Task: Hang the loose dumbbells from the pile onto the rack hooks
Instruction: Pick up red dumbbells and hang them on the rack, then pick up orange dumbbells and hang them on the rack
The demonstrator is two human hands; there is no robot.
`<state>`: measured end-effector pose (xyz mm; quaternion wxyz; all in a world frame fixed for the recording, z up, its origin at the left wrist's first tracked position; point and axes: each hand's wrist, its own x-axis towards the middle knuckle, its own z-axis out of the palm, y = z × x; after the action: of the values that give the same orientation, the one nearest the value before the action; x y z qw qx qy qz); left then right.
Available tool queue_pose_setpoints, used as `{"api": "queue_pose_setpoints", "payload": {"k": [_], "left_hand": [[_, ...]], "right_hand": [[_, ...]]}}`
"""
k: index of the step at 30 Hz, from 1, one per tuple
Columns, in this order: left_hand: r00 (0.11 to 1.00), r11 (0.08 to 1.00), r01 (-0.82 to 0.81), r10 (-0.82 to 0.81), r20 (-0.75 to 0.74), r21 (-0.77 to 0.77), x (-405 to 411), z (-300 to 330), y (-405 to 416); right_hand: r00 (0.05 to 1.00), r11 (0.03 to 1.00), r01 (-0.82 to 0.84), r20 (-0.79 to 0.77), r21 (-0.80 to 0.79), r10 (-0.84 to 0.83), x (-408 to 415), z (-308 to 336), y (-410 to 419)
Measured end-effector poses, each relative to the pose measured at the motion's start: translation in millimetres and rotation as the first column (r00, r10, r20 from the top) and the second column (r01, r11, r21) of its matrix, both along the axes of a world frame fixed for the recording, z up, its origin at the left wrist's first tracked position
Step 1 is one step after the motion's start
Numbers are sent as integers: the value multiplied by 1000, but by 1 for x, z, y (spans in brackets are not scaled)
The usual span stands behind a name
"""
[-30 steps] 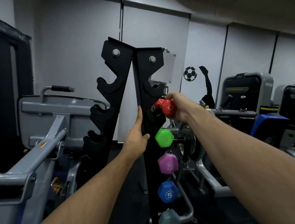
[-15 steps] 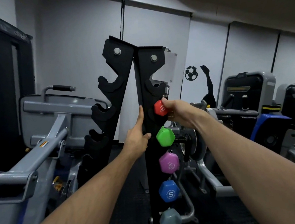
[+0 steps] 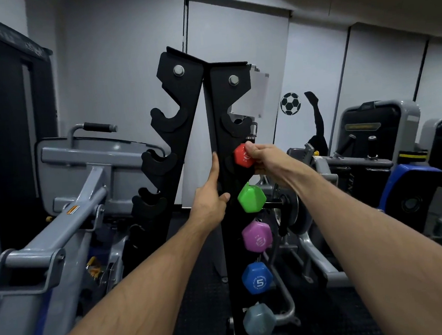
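My right hand (image 3: pixel 263 160) grips the red hexagonal dumbbell (image 3: pixel 243 155) at the tall black steel rack (image 3: pixel 232 245); my left hand (image 3: pixel 210 200) rests open-fingered against it, grey gym machines (image 3: pixel 67 206) and white wall panels (image 3: pixel 239 41) around.

Black rack (image 3: pixel 230 246) with red (image 3: pixel 243 155), green (image 3: pixel 251 198), purple (image 3: pixel 257 237), blue (image 3: pixel 256 278), grey (image 3: pixel 258 321) dumbbells.
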<state>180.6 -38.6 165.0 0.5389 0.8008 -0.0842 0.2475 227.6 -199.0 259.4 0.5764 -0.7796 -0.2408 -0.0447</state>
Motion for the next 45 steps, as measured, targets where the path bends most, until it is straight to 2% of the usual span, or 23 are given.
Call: {"api": "queue_pose_setpoints", "payload": {"k": [6,10,13,17,19,21,23,26,30,33,36,42,45], "left_hand": [[998,998,63,-63,-3,-5,8,-3,5],[994,991,112,-113,12,79,10,-5,18],[998,987,62,-57,-39,151,2,-30,30],[990,982,19,7,-138,187,-31,-94,41],[975,984,52,-12,-224,171,-49,-134,46],[936,984,86,-26,-352,157,-66,-183,52],[879,985,115,-40,-475,129,-84,-237,58],[780,989,118,-33,-625,94,-111,-317,62],[636,992,104,-12,-771,70,-144,-416,63],[547,997,70,-8,-837,36,-164,-479,65],[474,998,59,4,-881,36,-179,-529,66],[382,982,22,165,-909,188,-176,-623,82],[404,971,-26,227,-886,237,-153,-660,94]], "right_hand": [[999,1000,-8,-33,10,9,-7,0,0],[996,995,93,20,-26,-92,-14,-9,-1],[958,968,251,139,31,-253,-20,-45,-3],[886,932,335,291,136,-361,-55,-119,-10],[847,912,362,342,192,-408,-74,-166,-14],[840,898,374,327,231,-434,-95,-222,-16],[849,891,384,288,240,-443,-121,-280,-15],[903,919,363,186,151,-387,-155,-368,-11],[934,946,311,-159,-89,-321,-182,-476,-9],[860,945,225,-408,-238,-307,-189,-548,-12],[778,925,115,-546,-362,-311,-192,-608,-11],[663,842,-118,-673,-527,-328,-183,-715,0],[658,803,-203,-686,-560,-312,-178,-753,11]]}}
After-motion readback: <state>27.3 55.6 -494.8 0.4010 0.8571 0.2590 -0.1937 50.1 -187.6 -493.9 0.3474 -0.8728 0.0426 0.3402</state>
